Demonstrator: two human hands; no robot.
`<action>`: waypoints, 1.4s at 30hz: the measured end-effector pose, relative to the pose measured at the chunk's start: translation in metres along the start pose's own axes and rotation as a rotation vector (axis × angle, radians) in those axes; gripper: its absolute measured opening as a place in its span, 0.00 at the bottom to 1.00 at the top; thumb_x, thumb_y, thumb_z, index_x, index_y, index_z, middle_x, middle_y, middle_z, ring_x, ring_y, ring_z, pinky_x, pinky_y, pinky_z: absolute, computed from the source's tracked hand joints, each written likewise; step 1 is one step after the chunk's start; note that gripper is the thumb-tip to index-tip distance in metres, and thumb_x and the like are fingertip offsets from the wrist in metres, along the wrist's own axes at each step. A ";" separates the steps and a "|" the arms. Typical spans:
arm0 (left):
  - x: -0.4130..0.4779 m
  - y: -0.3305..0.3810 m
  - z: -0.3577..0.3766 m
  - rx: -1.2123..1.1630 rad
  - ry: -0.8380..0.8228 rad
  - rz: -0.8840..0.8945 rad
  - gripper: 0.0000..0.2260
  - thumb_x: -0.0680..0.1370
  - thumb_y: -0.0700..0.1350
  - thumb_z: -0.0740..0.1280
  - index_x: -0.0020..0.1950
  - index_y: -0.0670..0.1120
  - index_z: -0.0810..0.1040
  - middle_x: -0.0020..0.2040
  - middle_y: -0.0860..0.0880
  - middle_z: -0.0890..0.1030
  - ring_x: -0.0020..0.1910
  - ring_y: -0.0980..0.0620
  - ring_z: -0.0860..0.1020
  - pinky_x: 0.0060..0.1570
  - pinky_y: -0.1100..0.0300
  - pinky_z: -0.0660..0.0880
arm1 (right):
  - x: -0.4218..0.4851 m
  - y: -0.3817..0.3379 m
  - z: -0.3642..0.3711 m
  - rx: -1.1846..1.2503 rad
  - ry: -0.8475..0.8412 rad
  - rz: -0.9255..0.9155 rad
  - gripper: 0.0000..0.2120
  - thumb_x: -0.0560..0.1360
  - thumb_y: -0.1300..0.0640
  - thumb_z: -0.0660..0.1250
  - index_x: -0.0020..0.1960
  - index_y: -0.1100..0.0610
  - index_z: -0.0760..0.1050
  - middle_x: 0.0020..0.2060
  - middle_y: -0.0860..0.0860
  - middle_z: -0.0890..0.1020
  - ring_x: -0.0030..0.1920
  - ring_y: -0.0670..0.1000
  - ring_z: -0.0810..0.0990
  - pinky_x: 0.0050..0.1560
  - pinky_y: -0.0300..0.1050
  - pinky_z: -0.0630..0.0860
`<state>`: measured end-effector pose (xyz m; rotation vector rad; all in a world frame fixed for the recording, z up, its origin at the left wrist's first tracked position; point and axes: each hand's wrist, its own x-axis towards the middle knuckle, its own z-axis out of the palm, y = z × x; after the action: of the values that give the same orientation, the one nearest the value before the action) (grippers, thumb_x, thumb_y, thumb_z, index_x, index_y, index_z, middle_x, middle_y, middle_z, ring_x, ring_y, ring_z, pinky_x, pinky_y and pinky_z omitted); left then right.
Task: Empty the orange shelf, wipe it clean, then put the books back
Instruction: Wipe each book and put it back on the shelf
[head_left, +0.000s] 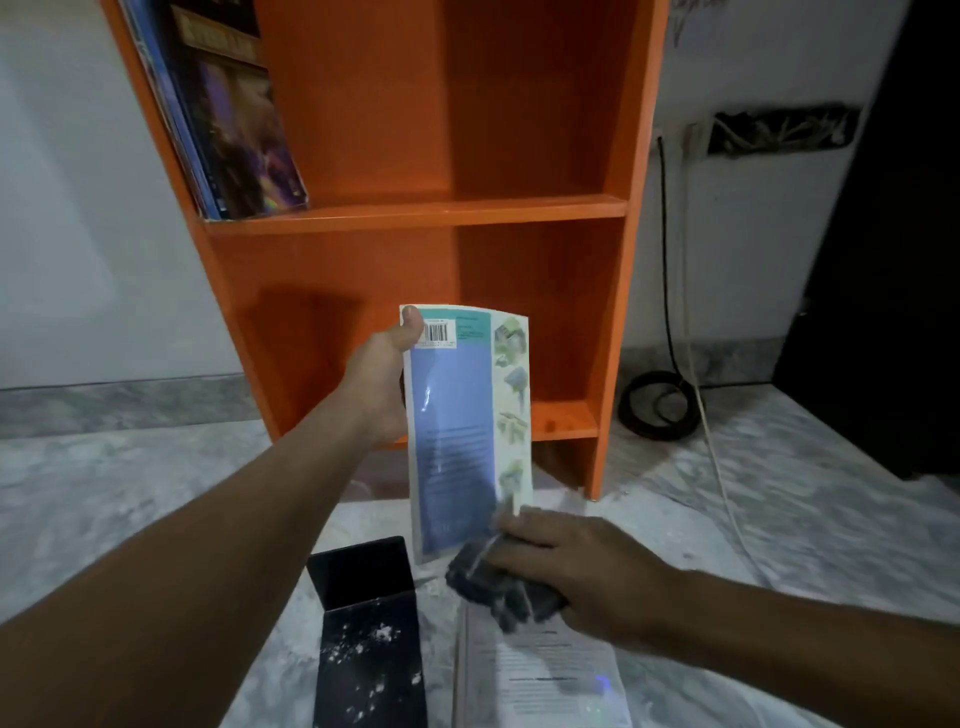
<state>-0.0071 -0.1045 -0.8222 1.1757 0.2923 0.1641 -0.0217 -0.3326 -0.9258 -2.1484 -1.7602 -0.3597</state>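
The orange shelf (415, 210) stands against the wall ahead of me. My left hand (382, 379) grips a blue and white paperback (457, 415) at its top left corner and holds it upright in front of the lower compartment. My right hand (566, 566) holds a dark grey cloth (493, 582) against the book's bottom right corner. Several books (234, 114) lean at the left of the upper compartment. The lower compartment holds no books that I can see.
A black box (369, 639) speckled with white dust lies on the marble floor (104, 493) below the paperback. A white book or paper sheet (540, 675) lies under my right hand. A coiled black cable (657, 405) and a white cord lie right of the shelf.
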 end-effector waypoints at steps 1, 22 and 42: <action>0.000 0.001 -0.002 0.006 -0.007 0.002 0.23 0.82 0.57 0.60 0.65 0.41 0.77 0.58 0.40 0.83 0.57 0.39 0.82 0.53 0.46 0.79 | 0.006 0.000 -0.014 0.071 0.106 0.076 0.34 0.63 0.72 0.71 0.66 0.50 0.73 0.62 0.54 0.79 0.54 0.52 0.81 0.45 0.33 0.79; 0.002 0.007 -0.010 0.102 0.073 0.140 0.16 0.83 0.52 0.62 0.60 0.41 0.79 0.54 0.40 0.84 0.51 0.41 0.83 0.53 0.48 0.79 | 0.093 0.045 -0.119 0.018 0.666 0.383 0.25 0.70 0.48 0.65 0.65 0.56 0.78 0.66 0.54 0.77 0.67 0.51 0.73 0.68 0.51 0.71; 0.001 0.026 0.031 -0.133 0.041 0.123 0.23 0.82 0.56 0.60 0.63 0.38 0.78 0.55 0.39 0.84 0.52 0.40 0.83 0.50 0.47 0.81 | 0.104 0.017 -0.072 -0.028 0.441 0.231 0.30 0.62 0.72 0.61 0.61 0.57 0.80 0.61 0.57 0.80 0.62 0.54 0.76 0.67 0.54 0.72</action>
<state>0.0039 -0.1222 -0.7870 1.0594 0.2415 0.3114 0.0175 -0.2729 -0.8204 -2.0620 -1.2583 -0.7335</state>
